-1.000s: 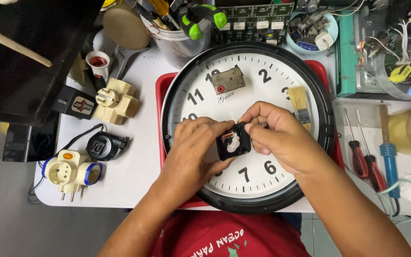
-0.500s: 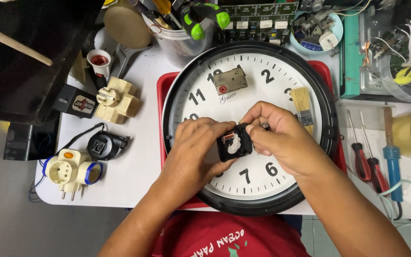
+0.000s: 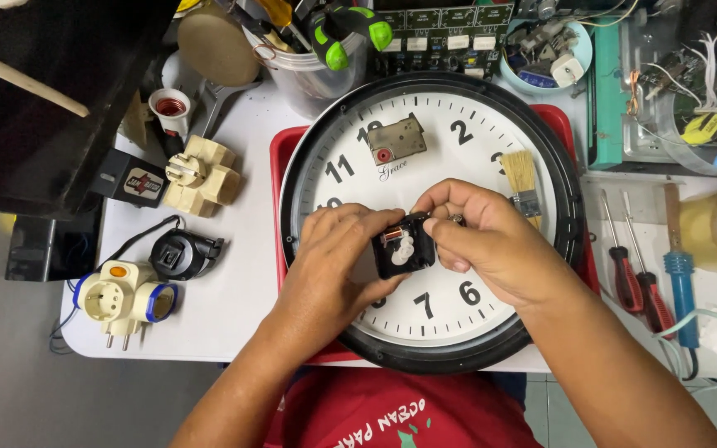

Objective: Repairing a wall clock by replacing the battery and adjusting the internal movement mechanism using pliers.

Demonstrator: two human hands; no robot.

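My left hand (image 3: 334, 265) and right hand (image 3: 483, 241) both gripped the black clock movement (image 3: 404, 245) above the wall clock (image 3: 433, 224) face.

Black box with a red-and-white label (image 3: 144, 182) at table's left, yellow label (image 3: 701, 127) in the right-hand clutter

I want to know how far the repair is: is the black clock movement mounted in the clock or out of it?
Out. Both hands, left hand and right hand, hold the black movement above the clock face.
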